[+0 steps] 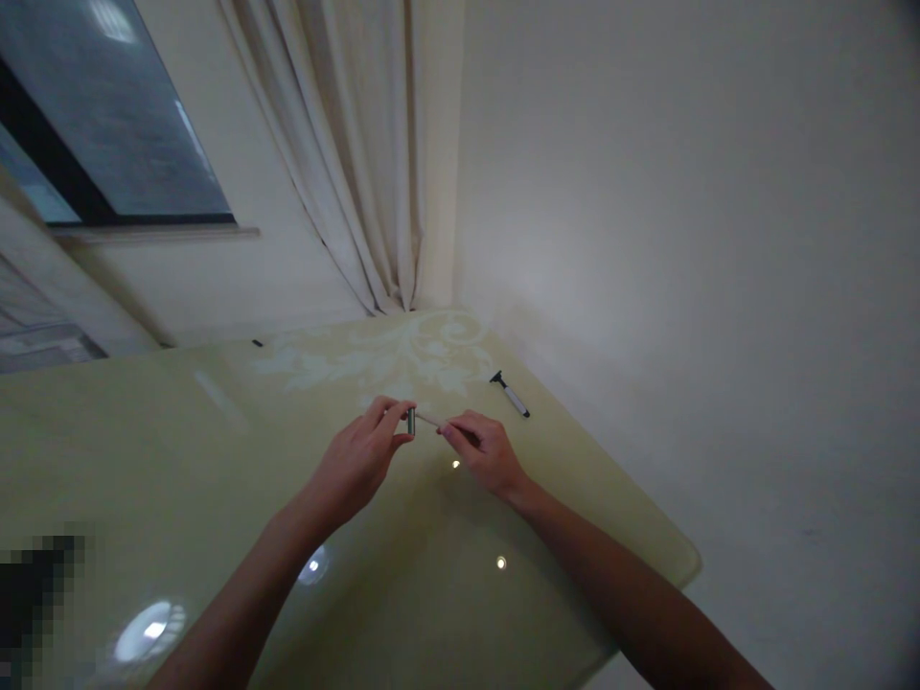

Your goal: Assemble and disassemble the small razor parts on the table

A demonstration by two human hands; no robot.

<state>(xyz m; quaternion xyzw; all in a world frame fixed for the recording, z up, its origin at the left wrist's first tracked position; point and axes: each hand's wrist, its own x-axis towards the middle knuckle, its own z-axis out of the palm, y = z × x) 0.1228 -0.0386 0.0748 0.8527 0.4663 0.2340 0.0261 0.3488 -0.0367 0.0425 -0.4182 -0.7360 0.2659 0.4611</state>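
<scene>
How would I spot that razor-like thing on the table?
Follow the greenish table to its edge by the wall. Just beyond the right hand lies the razor-like thing. Its black T-shaped head and pale handle distinguish it from the small cylinder in the left hand.

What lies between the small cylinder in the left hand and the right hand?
In the head view, a thin stick held by the right hand reaches toward the small cylinder; whether they touch is unclear.
</scene>
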